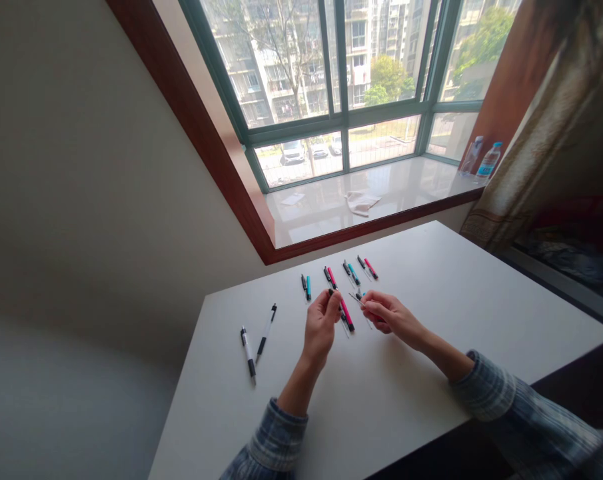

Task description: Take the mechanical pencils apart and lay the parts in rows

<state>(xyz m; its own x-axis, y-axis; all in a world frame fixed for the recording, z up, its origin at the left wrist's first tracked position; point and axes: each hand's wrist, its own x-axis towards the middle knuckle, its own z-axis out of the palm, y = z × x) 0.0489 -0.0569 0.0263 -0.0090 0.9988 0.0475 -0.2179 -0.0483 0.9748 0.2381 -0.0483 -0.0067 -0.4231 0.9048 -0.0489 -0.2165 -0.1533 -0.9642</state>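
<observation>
Above the white table (pixel 406 407), my left hand (pixel 321 328) is closed in a pinch on a small black pen part (pixel 331 292); most of it is hidden by the fingers. To its right, my right hand (pixel 390 315) grips a thin pen refill (pixel 356 299), its tip pointing left towards the other hand. A pink pen barrel (pixel 347 313) lies on the table between the hands. Behind them are sets of disassembled pen parts, among them a teal barrel (pixel 308 287), another pink barrel (pixel 371 268) and a black pen piece (pixel 304 283).
Left of my hands lie a white-and-black pen (pixel 248 355) and a clear-and-black pen (pixel 266 333). Past the table's far edge is a window sill (pixel 321 223) with a crumpled wrapper (pixel 362 203) and two plastic bottles, one with a blue label (pixel 489 162). A curtain (pixel 526 133) hangs at the right.
</observation>
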